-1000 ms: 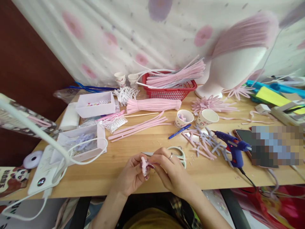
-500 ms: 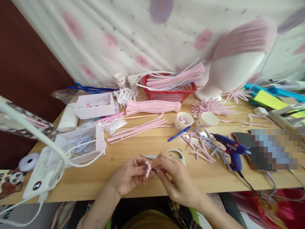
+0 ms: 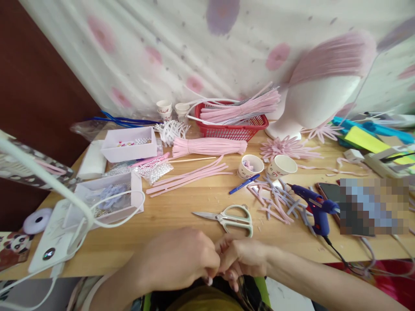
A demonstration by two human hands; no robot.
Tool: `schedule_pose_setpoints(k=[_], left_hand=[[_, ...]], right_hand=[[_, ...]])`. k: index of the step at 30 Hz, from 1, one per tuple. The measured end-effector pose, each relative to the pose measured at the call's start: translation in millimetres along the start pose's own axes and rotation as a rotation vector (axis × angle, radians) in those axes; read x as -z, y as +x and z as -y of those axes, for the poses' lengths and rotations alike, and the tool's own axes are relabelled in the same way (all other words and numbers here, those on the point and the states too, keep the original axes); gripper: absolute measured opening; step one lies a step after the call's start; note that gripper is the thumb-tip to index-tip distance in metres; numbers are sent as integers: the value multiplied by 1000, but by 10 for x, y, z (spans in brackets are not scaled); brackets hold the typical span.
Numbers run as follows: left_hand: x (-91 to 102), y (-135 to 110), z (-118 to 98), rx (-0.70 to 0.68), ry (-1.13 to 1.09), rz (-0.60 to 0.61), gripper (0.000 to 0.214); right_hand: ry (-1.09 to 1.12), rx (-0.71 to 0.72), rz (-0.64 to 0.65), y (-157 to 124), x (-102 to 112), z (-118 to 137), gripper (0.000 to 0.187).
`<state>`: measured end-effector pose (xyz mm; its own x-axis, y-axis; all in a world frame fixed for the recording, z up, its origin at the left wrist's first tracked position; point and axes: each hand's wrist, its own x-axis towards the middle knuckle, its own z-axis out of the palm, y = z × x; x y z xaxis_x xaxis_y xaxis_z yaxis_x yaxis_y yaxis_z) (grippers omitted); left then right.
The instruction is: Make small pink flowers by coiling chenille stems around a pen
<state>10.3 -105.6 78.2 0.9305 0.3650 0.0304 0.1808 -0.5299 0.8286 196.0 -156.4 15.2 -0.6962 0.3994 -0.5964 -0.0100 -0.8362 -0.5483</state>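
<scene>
My left hand and my right hand meet at the front edge of the table, low over my lap. Both have their fingers curled inward with the knuckles toward the camera. A small pale bit shows below my left fingertips, too little to name. What the right fingers pinch is hidden. Just beyond the hands lie scissors with pale green handles, blades pointing left. Farther back are several loose pink pipe cleaners and a blue pen.
A blue glue gun rests on the right beside cut pipe cleaner pieces. Two paper cups stand behind them. Farther back are a red basket and a white mannequin head. White boxes and a lamp's arm occupy the left.
Both hands have drawn back toward my body and turned knuckles up. The scissors now show in full. The pink pipe cleaner piece seen between the fingers earlier is no longer plainly visible.
</scene>
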Motion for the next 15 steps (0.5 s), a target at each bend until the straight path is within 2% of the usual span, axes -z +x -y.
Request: schedule_pose_setpoints(k=[2,4,7,10,12,15], left_hand=[[-15,-25,28,56,-21,-128,19],[-55,-42,89,189,-221,-236,14],[-187,-40,200,418,-741,-442,16],[-368,-22,278,436,-1236,-580,23],[-467,-13,307,426,-1480,-661,27],[-533,-20,349,374,-1669,-730,25]], right_hand=[[-12,108,-52,-25,26,42,20],[-149,303,-179,-91,26,116,23],[-487,654,-458,-161,-30,210,15],[-756,969,-657,-110,-102,223,10],[-855,1079,-706,-47,-122,193,12],[-969,1056,-820,-50,-79,99,18]])
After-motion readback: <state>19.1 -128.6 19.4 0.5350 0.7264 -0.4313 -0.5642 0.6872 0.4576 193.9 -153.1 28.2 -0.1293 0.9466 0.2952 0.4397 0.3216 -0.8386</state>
